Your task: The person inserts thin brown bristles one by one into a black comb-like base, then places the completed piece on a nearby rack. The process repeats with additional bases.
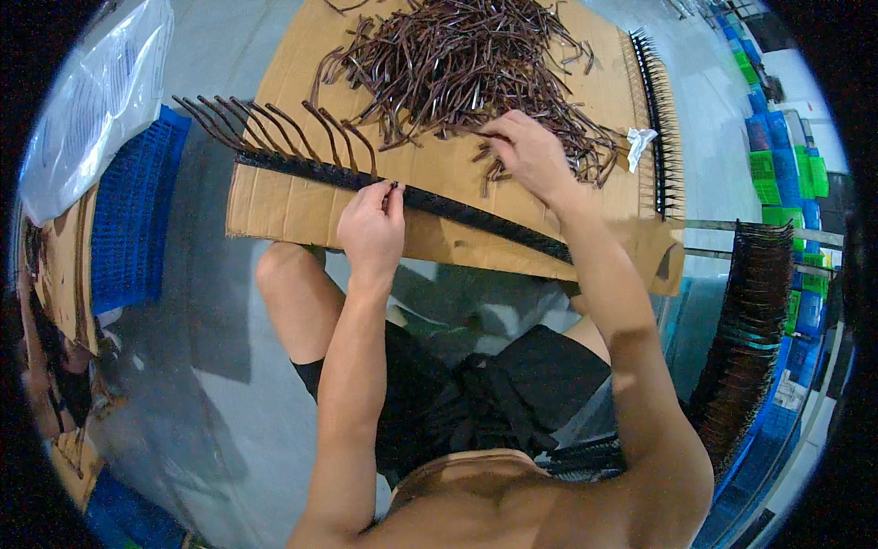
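A long narrow black bar (471, 215) lies slantwise along the near edge of a cardboard sheet. Several curved, glossy brown strips (322, 137) stand up from its left part. My left hand (370, 224) is closed at the bar, just right of the last standing strip, with thumb and finger pinched over a small dark thing too small to name. Farther right, my right hand (530, 156) pinches a thin brown strip at the near side of a large heap of loose brown strips (448, 64).
The cardboard (274, 197) lies before my knees. On its right edge rests another black bar with rows of prongs (657, 128), beside a crumpled white scrap (639, 146). A rack of dark strips (750, 329) hangs at right. Blue crates (137, 210) and plastic wrap (96, 110) stand left.
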The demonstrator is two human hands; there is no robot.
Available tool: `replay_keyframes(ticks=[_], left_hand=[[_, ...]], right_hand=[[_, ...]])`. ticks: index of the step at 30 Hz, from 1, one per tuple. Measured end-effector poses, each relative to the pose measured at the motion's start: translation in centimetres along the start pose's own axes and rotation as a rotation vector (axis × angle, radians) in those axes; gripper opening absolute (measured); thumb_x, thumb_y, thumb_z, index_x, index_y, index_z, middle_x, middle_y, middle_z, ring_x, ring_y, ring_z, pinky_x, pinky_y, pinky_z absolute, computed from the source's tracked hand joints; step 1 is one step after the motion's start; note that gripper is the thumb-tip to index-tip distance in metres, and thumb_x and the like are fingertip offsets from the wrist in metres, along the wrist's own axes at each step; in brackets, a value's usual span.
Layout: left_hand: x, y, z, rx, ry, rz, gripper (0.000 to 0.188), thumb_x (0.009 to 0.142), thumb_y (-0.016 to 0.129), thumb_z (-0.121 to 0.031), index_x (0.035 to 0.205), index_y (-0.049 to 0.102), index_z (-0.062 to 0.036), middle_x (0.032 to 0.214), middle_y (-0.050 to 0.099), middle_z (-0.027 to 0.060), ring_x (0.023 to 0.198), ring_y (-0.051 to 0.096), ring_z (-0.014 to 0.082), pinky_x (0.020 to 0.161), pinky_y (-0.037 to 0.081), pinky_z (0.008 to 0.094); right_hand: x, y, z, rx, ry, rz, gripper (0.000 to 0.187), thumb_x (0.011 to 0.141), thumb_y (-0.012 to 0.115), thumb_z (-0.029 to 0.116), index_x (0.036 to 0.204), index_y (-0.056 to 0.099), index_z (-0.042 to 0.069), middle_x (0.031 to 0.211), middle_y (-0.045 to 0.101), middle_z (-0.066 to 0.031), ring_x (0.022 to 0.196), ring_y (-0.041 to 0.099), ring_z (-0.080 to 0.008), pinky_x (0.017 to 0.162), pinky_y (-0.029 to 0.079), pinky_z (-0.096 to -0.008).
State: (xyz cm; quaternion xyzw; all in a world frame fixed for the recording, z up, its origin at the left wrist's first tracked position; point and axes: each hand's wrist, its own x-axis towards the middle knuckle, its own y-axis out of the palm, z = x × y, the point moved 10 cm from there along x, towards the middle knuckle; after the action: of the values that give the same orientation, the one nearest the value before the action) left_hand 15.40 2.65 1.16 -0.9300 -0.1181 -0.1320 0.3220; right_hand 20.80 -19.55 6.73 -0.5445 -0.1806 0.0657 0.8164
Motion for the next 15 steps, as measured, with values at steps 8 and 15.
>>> replay_keyframes(ticks=[8,15], left_hand=[[-0.1,0.0,-0.8,0.076,0.102,0.008,0.011,0.084,0.065,-0.015,0.086,0.066,-0.0043,0.083,0.067,0.0114,0.076,0.062,0.0311,0.069,0.047,0.0409],[-0.1,0.0,-1.1,0.072,0.100,0.012,0.011,0.085,0.063,-0.015,0.085,0.066,-0.0045,0.083,0.066,0.0112,0.076,0.061,0.0317,0.068,0.046,0.0414]], right_hand=[[-1.5,7.2,5.5,0.809,0.301,-0.072,0.018,0.093,0.058,0.014,0.103,0.055,0.000,0.085,0.065,-0.0150,0.078,0.065,-0.0247,0.070,0.051,-0.0349],[-1.3,5.1,8.1,0.606,0.210,-0.100,0.017,0.093,0.059,0.012,0.100,0.059,-0.003,0.087,0.069,-0.0129,0.078,0.067,-0.0187,0.072,0.053,-0.0301]])
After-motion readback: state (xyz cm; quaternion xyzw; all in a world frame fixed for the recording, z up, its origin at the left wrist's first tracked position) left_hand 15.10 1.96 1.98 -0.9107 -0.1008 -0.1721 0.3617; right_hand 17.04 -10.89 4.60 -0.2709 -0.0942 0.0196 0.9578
